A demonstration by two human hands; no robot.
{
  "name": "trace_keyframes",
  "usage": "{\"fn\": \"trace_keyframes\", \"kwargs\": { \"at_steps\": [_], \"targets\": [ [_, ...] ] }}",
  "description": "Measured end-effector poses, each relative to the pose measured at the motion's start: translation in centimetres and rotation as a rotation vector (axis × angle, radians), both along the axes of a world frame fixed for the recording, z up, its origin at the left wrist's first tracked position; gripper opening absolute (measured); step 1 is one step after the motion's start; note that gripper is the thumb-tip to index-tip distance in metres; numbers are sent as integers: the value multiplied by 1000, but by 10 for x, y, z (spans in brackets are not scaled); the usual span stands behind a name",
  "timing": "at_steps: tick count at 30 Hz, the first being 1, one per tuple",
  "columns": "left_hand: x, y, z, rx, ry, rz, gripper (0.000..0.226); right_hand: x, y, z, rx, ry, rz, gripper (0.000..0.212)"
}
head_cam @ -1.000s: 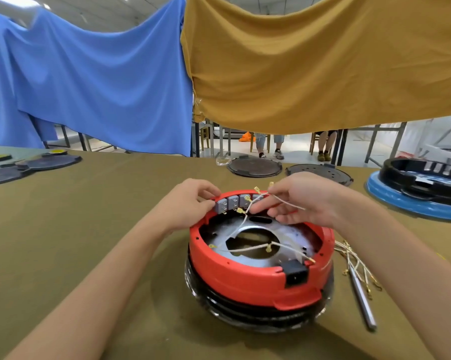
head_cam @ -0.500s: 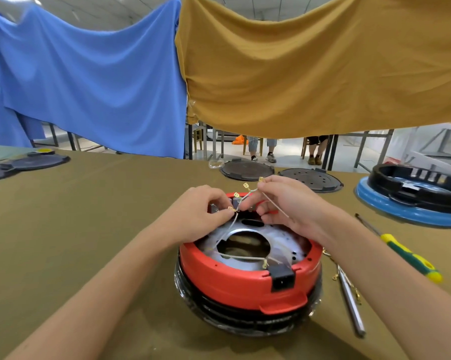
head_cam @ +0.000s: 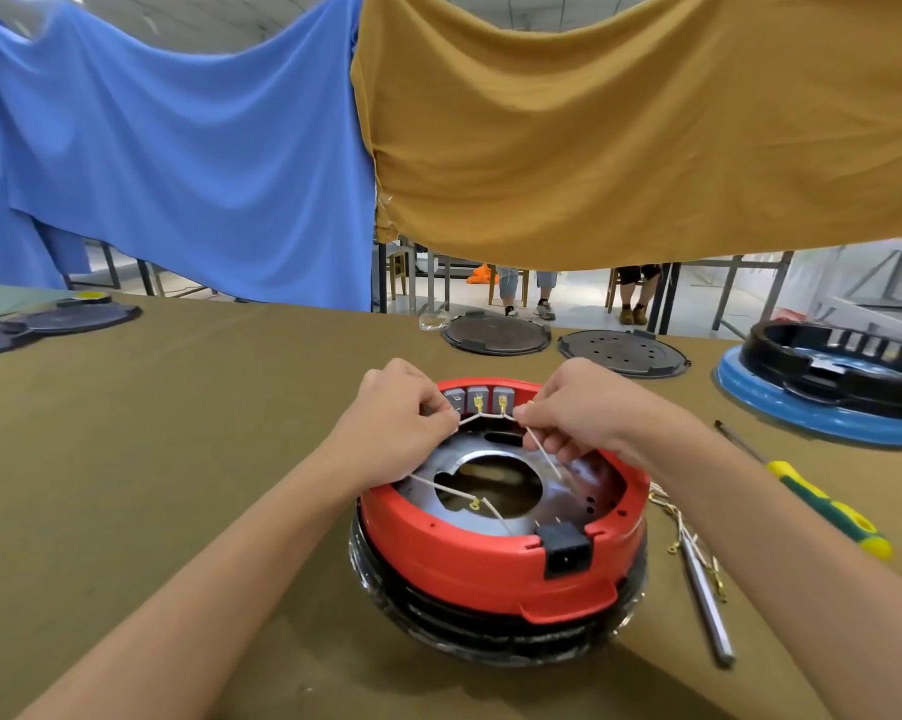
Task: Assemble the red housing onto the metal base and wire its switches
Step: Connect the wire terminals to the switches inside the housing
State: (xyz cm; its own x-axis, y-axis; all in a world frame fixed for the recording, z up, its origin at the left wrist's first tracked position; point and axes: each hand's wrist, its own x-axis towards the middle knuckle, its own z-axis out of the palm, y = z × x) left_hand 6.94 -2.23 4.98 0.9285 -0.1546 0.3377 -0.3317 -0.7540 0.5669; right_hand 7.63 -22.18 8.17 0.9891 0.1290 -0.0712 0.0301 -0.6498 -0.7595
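Olive-covered bench point(head_cam: 189, 459), centre: red housing point(head_cam: 490, 558) seated on metal base point(head_cam: 584, 491), left hand point(head_cam: 402, 428) and right hand point(head_cam: 584, 413) each pinching white wires point(head_cam: 542, 454) taut, apparently to seat terminals on grey switches point(head_cam: 480, 398) at far rim.

workshop | cloth-covered bench point(head_cam: 179, 459) | screwdriver point(head_cam: 823, 504) | spare lids point(head_cam: 495, 335)

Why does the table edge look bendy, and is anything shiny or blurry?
Head view: the wide lens bows the table edge and stretches the forearms near the corners; the metal base inside the red housing glints with glare; hands and wires look sharp; the far room under the cloths is bright and hazy.
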Motion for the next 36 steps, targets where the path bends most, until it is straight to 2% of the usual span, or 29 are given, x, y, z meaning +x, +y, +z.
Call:
{"fn": "trace_keyframes", "kwargs": {
  "at_steps": [5,9,12,17,24,27,29,32,36],
  "targets": [
    [-1,-1,0,57,5,0,17,1,8,-8,-87,-27,-4,33],
    [-6,1,6,26,2,-18,30,5,6,-9,-46,-47,-5,26],
    [-5,0,8,-26,17,5,38,5,3,-9,-71,-145,12,11],
    [-6,-3,11,-27,55,1,46,5,4,-5,-255,-371,51,6],
    [-8,0,14,7,126,-53,24,4,6,-10,-414,-431,110,11],
    [-6,1,14,-28,67,-65,16,5,3,-12,-386,-421,101,13],
    [-3,2,10,-53,24,-42,3,6,3,-13,-369,-394,81,13],
    [2,5,4,-23,65,-12,39,7,4,-13,-333,-373,51,15],
    [4,12,3,-3,149,24,50,5,2,-12,-305,-336,27,15]
  ]
}}
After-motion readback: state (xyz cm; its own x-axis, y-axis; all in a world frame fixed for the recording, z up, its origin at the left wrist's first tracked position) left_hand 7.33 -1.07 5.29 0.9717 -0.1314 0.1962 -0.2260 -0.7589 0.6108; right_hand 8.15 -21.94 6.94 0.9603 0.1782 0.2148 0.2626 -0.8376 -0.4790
